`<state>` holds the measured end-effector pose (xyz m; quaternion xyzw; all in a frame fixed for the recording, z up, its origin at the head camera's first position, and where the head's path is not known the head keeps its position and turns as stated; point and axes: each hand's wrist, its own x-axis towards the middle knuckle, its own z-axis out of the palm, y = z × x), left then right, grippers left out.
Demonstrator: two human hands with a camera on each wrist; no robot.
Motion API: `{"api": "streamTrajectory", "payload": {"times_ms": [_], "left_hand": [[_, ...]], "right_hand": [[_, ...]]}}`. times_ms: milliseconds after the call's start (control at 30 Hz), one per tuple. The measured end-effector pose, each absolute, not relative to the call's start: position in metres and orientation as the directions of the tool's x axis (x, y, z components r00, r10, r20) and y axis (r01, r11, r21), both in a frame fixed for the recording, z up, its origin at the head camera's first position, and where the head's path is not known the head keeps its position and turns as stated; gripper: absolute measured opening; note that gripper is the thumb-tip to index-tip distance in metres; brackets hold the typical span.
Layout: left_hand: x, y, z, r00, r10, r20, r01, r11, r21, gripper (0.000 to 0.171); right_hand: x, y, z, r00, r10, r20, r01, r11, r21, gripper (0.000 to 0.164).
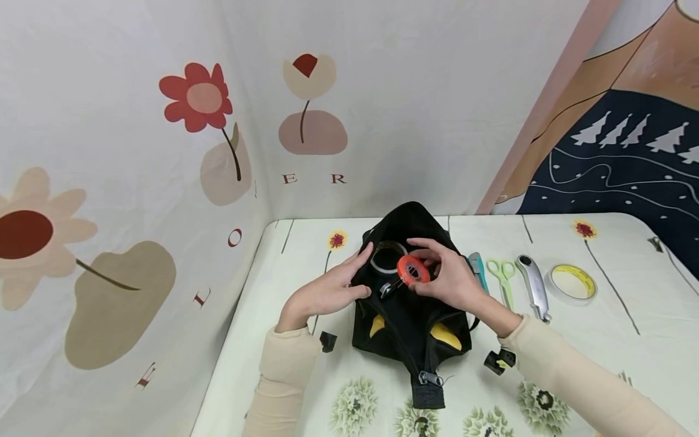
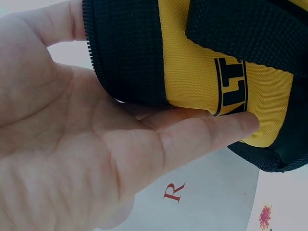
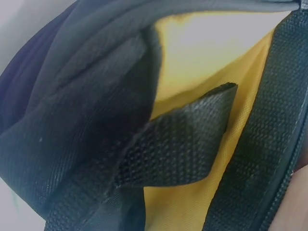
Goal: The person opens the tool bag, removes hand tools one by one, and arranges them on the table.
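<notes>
A black and yellow tool bag stands on the table with its zipped mouth spread apart. My left hand grips the bag's left edge, thumb inside the mouth and fingers along the yellow outer side. Over the opening, my right hand pinches a red-orange round spool with a dark centre. Inside the bag, a clear ring-shaped roll and a small metal-and-black item show beside the spool. The right wrist view looks at the bag's outer side with its black strap.
To the bag's right lie a teal tool, green scissors, a silver-grey handled tool and a yellow-cored tape roll. The zipper end flap points toward me. A printed cloth wall rises behind the table.
</notes>
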<state>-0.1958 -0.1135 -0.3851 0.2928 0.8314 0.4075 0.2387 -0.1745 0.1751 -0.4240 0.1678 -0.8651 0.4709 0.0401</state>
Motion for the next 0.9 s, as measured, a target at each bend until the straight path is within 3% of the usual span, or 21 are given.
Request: {"api": "streamTrajectory", "payload": {"times_ms": [400,900], "left_hand": [[-0.195,-0.114,-0.385,-0.718,0.678,-0.158,0.294,0.501,0.814,0.089],[-0.195,-0.114,-0.386,-0.719,0.674,-0.167,0.283,0.504,0.816,0.089]], "right_hand": [[-0.164,0.175,-0.415,-0.91,-0.318,0.266,-0.386,0.414,-0.824,0.085],[-0.155,0.186,-0.396,-0.921,-0.272,0.279,-0.372,0.404,-0.835,0.087]]}}
